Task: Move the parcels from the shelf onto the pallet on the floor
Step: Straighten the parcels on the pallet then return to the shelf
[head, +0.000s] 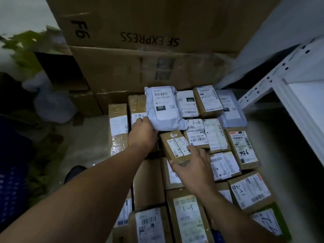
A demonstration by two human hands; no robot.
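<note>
Pinching the lower corner of the grey-white mailer in the left grip, low over the packed parcels beside the white shelf. Clasping the small brown box in the right grip, seemingly resting on the boxes beneath.

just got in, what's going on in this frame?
A person is packing parcels low on the floor. The left hand grips a grey mailer by its near corner. The right hand holds a small cardboard box by its near end. Both are over tight rows of labelled parcels, beside a white shelf frame and in front of large cartons. The pallet itself is hidden, and it is unclear whether either item is set down.
</note>
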